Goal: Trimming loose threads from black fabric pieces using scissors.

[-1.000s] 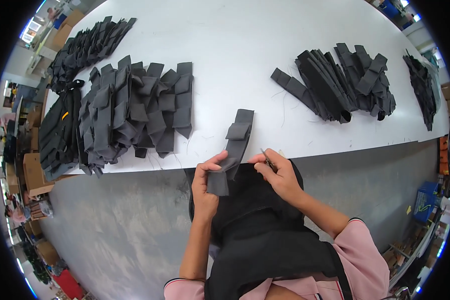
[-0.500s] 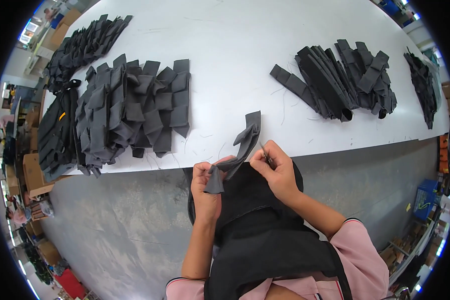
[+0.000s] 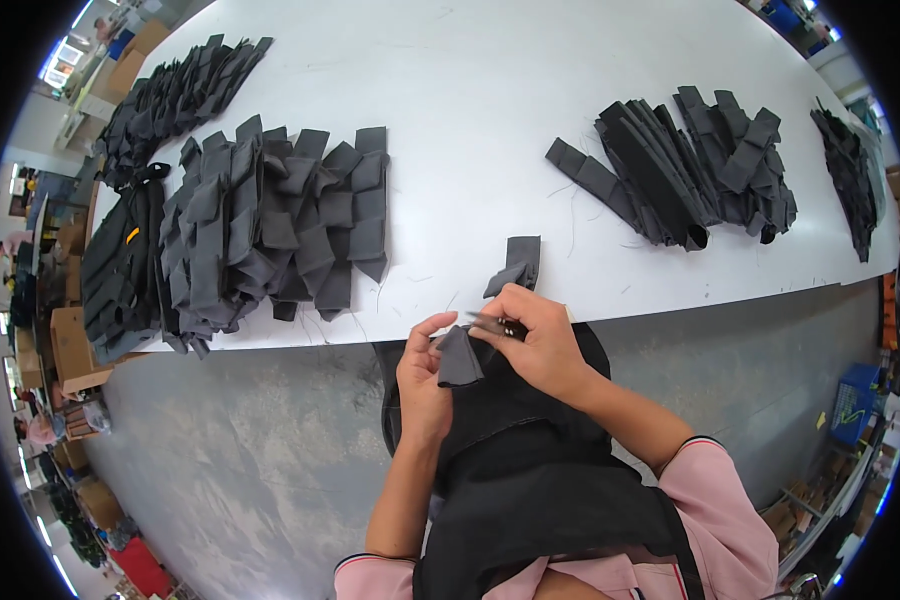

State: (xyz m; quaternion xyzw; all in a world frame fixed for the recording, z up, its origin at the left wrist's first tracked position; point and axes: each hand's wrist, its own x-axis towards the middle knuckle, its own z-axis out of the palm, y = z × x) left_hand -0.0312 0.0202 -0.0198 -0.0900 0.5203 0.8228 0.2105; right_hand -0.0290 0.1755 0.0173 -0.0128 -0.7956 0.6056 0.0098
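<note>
On the broad white worktable in front of you, a large heap of folded dark grey fabric strips lies to your left, with another row of grey strips further back. To your right sits a fanned pile of black fabric strips, and a smaller black bundle near the table's far right edge. Cardboard boxes stand on the grey concrete floor.

Dark grey fabric strip, white table

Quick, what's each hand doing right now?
Left hand: closed on the dark fabric strip.
Right hand: closed on a small dark tool, touching the same strip.
</note>
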